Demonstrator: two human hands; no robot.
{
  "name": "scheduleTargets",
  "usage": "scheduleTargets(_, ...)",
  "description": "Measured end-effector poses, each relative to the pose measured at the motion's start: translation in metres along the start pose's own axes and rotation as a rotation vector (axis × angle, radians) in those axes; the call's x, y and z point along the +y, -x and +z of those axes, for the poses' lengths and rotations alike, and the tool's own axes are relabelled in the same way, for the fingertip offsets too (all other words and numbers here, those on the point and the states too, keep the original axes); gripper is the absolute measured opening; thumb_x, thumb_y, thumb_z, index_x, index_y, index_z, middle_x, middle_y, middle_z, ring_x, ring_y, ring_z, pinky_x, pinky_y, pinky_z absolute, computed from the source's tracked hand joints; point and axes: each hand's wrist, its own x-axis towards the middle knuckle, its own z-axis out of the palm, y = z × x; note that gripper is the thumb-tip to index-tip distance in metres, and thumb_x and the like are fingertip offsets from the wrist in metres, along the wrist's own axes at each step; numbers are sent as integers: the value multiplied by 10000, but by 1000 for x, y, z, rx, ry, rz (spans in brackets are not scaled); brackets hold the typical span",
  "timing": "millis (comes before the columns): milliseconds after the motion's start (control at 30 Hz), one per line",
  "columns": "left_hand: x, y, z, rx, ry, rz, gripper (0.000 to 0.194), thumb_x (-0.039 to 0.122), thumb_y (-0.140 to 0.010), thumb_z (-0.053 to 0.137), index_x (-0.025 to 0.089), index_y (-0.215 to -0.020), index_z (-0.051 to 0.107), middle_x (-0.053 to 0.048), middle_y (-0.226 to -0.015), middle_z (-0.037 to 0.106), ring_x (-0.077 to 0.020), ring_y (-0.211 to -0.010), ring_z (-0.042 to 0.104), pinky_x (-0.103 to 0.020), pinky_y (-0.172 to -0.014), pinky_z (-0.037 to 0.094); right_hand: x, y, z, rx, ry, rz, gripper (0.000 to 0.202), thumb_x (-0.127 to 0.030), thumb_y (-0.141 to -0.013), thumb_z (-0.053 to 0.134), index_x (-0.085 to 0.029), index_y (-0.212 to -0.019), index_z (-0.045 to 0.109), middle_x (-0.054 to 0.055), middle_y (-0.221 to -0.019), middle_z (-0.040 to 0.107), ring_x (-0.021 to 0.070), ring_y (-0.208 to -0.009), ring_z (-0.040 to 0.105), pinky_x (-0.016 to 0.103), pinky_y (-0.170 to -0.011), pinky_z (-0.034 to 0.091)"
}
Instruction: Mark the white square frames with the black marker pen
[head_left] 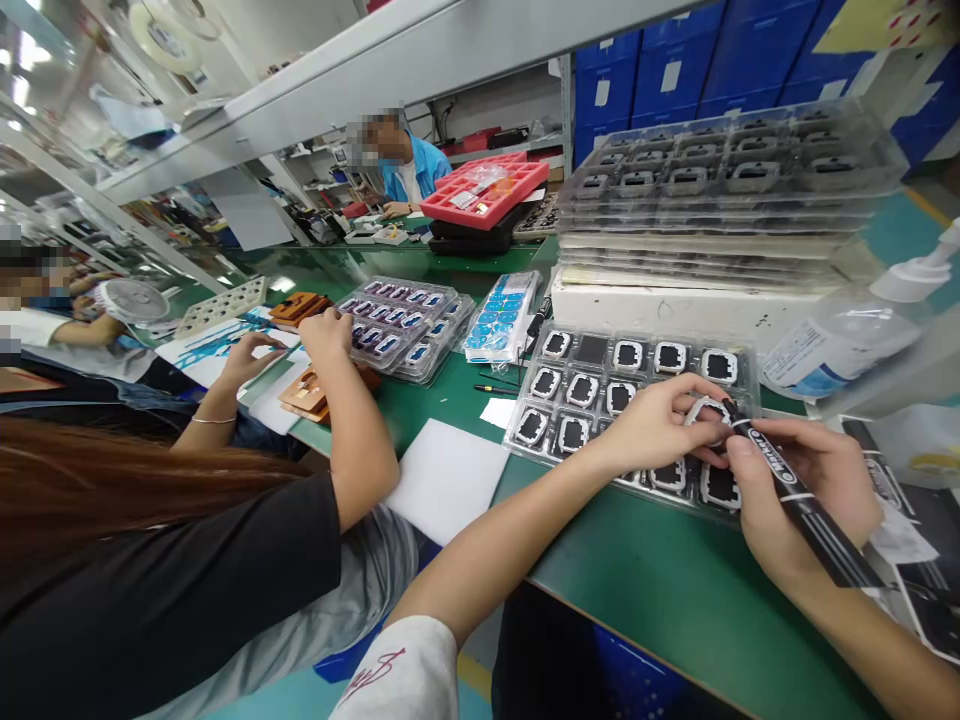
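Note:
My left hand (670,425) pinches a small silver-grey frame part (707,408) above the right side of a clear plastic tray (517,432). In my right hand (814,490) is a black marker pen (791,482), its tip pointing up and left and touching or very near the part. Fingers hide some of the part, so I cannot tell exactly where the tip meets it. Similar frames with black centres, such as one frame (582,390), sit in the tray's pockets.
Stacked trays (720,200) stand on a white box (660,312) behind. A pump bottle (840,340) is at right. A white foam sheet (448,480) lies left. Beside me a co-worker's hands (326,335) handle orange fixtures (304,395). Another person (412,165) sits across, near a red tray (487,190).

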Motion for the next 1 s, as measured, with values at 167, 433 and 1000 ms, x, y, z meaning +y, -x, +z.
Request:
scheduleTargets(167, 0, 1, -1, -8, -2, 10, 422, 175, -772, 841, 185, -1121, 604, 20, -872, 675, -137, -744, 718, -334, -763, 666, -3, -1, -1, -3, 6, 12, 332, -319, -810, 869, -233, -1122, 794, 62, -998, 788, 243, -826, 762, 399, -736, 617)
scheduleTargets(433, -3, 0, -2, -17, -20, 34, 335, 179, -845, 767, 179, -1136, 603, 0, -886, 691, -140, -745, 722, -332, -755, 658, -3, -1, -1, -3, 8, 4, 319, -314, -805, 871, -217, -1099, 791, 65, -980, 785, 233, -810, 760, 386, -726, 621)
scheduleTargets(1000, -2, 1, -1, -9, -22, 13, 405, 162, -790, 816, 187, -1143, 619, 7, -887, 688, -134, -750, 713, -312, -770, 646, -3, -2, -1, -16, 34, 27, 301, -349, -804, 861, -237, -1073, 784, 63, -976, 779, 245, -797, 758, 408, -717, 615)
